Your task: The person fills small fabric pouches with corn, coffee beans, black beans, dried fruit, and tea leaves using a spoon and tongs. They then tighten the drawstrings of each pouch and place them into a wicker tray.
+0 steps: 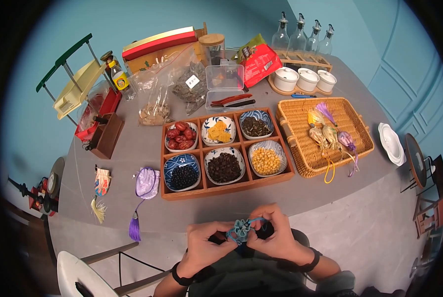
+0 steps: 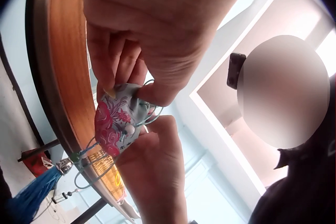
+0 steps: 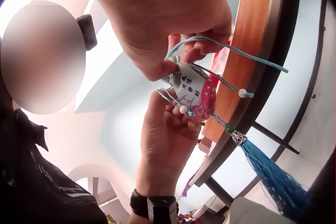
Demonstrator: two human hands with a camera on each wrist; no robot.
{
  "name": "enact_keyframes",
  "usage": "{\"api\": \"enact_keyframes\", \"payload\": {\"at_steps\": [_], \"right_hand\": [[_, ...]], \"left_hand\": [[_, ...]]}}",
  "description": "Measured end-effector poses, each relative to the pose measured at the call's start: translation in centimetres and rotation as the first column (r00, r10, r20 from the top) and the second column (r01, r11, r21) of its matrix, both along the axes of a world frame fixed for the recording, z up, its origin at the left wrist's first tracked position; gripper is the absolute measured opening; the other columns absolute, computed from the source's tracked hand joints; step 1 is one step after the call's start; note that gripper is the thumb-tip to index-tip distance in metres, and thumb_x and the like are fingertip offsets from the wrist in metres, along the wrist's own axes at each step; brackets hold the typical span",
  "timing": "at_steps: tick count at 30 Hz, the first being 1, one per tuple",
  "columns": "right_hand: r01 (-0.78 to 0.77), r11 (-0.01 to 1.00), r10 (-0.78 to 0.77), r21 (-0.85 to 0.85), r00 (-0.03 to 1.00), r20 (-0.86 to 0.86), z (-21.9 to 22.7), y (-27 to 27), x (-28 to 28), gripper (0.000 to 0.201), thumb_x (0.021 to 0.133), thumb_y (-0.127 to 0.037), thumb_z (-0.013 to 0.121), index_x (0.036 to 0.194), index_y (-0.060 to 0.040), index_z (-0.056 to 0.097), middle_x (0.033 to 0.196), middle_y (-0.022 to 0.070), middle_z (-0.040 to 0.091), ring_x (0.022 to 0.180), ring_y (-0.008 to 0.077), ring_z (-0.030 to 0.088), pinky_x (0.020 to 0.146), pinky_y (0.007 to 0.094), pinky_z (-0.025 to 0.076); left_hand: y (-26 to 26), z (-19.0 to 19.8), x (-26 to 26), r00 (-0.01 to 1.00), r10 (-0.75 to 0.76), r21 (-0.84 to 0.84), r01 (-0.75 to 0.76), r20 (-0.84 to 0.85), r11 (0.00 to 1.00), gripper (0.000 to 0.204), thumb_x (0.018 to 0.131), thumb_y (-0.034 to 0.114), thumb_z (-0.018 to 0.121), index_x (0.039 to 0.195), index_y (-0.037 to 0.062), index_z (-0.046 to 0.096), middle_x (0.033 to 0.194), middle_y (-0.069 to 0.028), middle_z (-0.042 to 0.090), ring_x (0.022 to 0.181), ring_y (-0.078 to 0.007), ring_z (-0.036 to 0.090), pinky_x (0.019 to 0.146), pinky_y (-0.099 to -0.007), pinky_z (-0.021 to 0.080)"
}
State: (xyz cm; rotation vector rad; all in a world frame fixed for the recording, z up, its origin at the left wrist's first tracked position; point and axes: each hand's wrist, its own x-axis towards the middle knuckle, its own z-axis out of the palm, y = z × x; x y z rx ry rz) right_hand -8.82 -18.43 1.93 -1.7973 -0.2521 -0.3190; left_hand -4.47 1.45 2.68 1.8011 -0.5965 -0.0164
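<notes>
In the head view, a pale blue-green drawstring pouch is held between both hands, in front of the body at the table's near edge. My left hand pinches one side of its gathered mouth. My right hand pinches the other side, with blue cord looped at its fingers. Pink flowers decorate the pouch in the left wrist view. Dark characters are printed on the pouch in the right wrist view. Below it hangs a blue tassel. White beads sit on the cords.
Just beyond the hands, a wooden compartment tray holds bowls of dates, berries, seeds and other dried ingredients. At its right, a wicker basket contains several pouches. A lilac pouch and a patterned pouch lie at the left.
</notes>
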Motion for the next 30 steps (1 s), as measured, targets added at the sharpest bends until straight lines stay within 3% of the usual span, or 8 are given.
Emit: {"api": "enact_keyframes", "payload": {"at_steps": [5, 11, 13, 14, 16, 19, 23, 30], "right_hand": [[0.006, 0.995, -0.006, 0.099, 1.000, 0.006, -0.9, 0.0, 0.1, 0.044, 0.079, 0.004, 0.074, 0.115, -0.0043, 0.048, 0.084, 0.0056, 0.063, 0.073, 0.0096, 0.058, 0.068, 0.0244, 0.049], [0.003, 0.951, 0.047, 0.309, 0.987, -0.152, -0.8, -0.5, 0.1, 0.043, 0.080, 0.011, 0.064, 0.114, -0.0064, 0.045, 0.099, 0.0033, 0.059, 0.086, 0.0072, 0.055, 0.077, 0.0252, 0.045], [0.054, 0.998, -0.056, 0.043, 0.997, 0.052, -0.7, -0.6, 0.1, 0.043, 0.077, 0.009, 0.067, 0.114, -0.0061, 0.049, 0.101, 0.0071, 0.061, 0.086, 0.0119, 0.058, 0.078, 0.0279, 0.047], [0.053, 0.998, -0.055, 0.044, 0.997, 0.050, 0.3, -0.8, -0.1, 0.043, 0.077, 0.009, 0.067, 0.114, -0.0061, 0.049, 0.101, 0.0071, 0.061, 0.086, 0.0119, 0.058, 0.078, 0.0279, 0.047], [0.265, 0.923, -0.134, -0.281, 0.902, 0.410, 3.4, -1.1, -0.9, 0.042, 0.072, -0.003, 0.078, 0.111, -0.0060, 0.064, 0.102, 0.0075, 0.065, 0.082, 0.0208, 0.062, 0.075, 0.0298, 0.049], [0.188, 0.851, 0.083, -0.491, 0.874, 0.480, 4.1, -0.6, -1.9, 0.043, 0.071, -0.009, 0.080, 0.112, -0.0070, 0.070, 0.108, 0.0045, 0.066, 0.079, 0.0209, 0.061, 0.070, 0.0305, 0.048], [0.203, 0.724, 0.089, -0.659, 0.920, 0.382, 3.7, 0.3, -1.6, 0.033, 0.078, -0.011, 0.074, 0.111, -0.0071, 0.072, 0.111, 0.0027, 0.066, 0.075, 0.0156, 0.062, 0.065, 0.0285, 0.048], [0.090, 0.735, 0.156, -0.673, 0.942, 0.296, 3.0, 0.0, -1.9, 0.026, 0.076, -0.008, 0.071, 0.101, -0.0022, 0.070, 0.124, 0.0129, 0.065, 0.068, 0.0156, 0.063, 0.063, 0.0275, 0.057]], "left_hand": [[0.1, -1.0, 0.0, 0.999, 0.038, -0.098, -0.042, -0.036, 0.994, 0.014, 0.075, -0.002, 0.080, 0.088, -0.0018, 0.074, 0.096, -0.0142, 0.079, 0.074, -0.0132, 0.075, 0.064, -0.0227, 0.058], [1.0, -2.0, 0.3, 0.998, -0.009, -0.230, -0.007, -0.067, 0.973, 0.015, 0.078, -0.006, 0.077, 0.092, -0.0016, 0.073, 0.098, -0.0164, 0.079, 0.079, -0.0129, 0.075, 0.065, -0.0230, 0.058], [1.1, -1.8, 0.4, 0.998, -0.011, -0.234, -0.002, -0.055, 0.972, 0.016, 0.078, -0.006, 0.077, 0.093, -0.0021, 0.073, 0.098, -0.0169, 0.078, 0.083, -0.0157, 0.076, 0.067, -0.0240, 0.059], [1.1, -1.8, 0.4, 0.999, -0.011, -0.237, 0.001, -0.043, 0.971, 0.017, 0.078, -0.006, 0.076, 0.094, -0.0025, 0.073, 0.098, -0.0173, 0.078, 0.087, -0.0186, 0.077, 0.069, -0.0249, 0.060], [1.3, -1.6, 0.4, 1.000, -0.008, -0.229, 0.005, -0.013, 0.973, 0.017, 0.078, -0.007, 0.076, 0.094, -0.0029, 0.073, 0.098, -0.0179, 0.078, 0.092, -0.0228, 0.077, 0.072, -0.0268, 0.061], [1.2, -1.3, 0.3, 0.999, -0.017, -0.207, 0.027, 0.049, 0.978, 0.018, 0.077, -0.009, 0.074, 0.094, -0.0036, 0.073, 0.100, -0.0192, 0.078, 0.101, -0.0302, 0.076, 0.080, -0.0321, 0.062], [1.1, -1.5, 0.2, 0.995, -0.022, -0.204, 0.042, 0.099, 0.978, 0.019, 0.076, -0.010, 0.074, 0.093, -0.0039, 0.072, 0.104, -0.0207, 0.077, 0.106, -0.0344, 0.074, 0.091, -0.0398, 0.061], [1.1, -2.1, 0.1, 0.997, -0.044, -0.216, 0.056, 0.061, 0.975, 0.020, 0.076, -0.011, 0.072, 0.095, -0.0035, 0.073, 0.109, -0.0217, 0.076, 0.111, -0.0355, 0.072, 0.098, -0.0426, 0.057]]}}
